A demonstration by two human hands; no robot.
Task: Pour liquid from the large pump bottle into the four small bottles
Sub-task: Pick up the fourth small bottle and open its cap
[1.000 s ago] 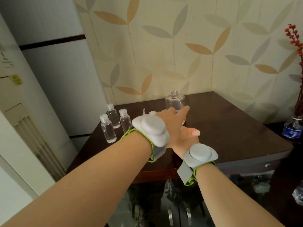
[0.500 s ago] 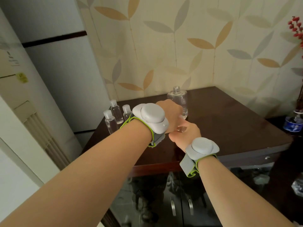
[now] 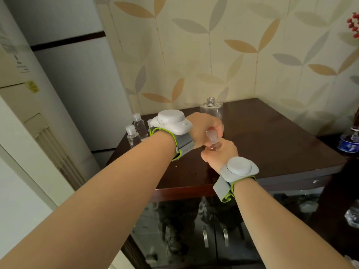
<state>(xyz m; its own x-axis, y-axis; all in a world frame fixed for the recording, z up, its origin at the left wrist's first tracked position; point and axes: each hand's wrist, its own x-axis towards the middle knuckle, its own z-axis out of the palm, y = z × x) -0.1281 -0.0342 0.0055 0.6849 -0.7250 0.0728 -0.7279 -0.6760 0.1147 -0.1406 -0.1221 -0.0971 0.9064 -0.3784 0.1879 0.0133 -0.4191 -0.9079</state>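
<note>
— Where's the small bottle (image 3: 212,139)?
— Above the dark table (image 3: 272,144), gripped between both hands; no label is readable.
— The grips?
— Left hand (image 3: 206,129) curls around its top, right hand (image 3: 221,154) pinches its base.

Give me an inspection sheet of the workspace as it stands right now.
Surface: dark glossy wooden table, set in a wallpapered corner; small specks near its front edge.
Job's things: large clear bottle upright at the back, neck open, pump off. Three small capped bottles visible at the back left, one mostly hidden by the left wrist. A fourth small bottle is held between both hands.
Clutter: nothing seen on the table.
Grippers: left hand grips the held bottle from above; right hand grips it from below. Both wrists wear grey trackers.
Cables: nothing seen.
Surroundings: glass-front cabinet below; water bottle and red berries at right; white appliance at left.
</note>
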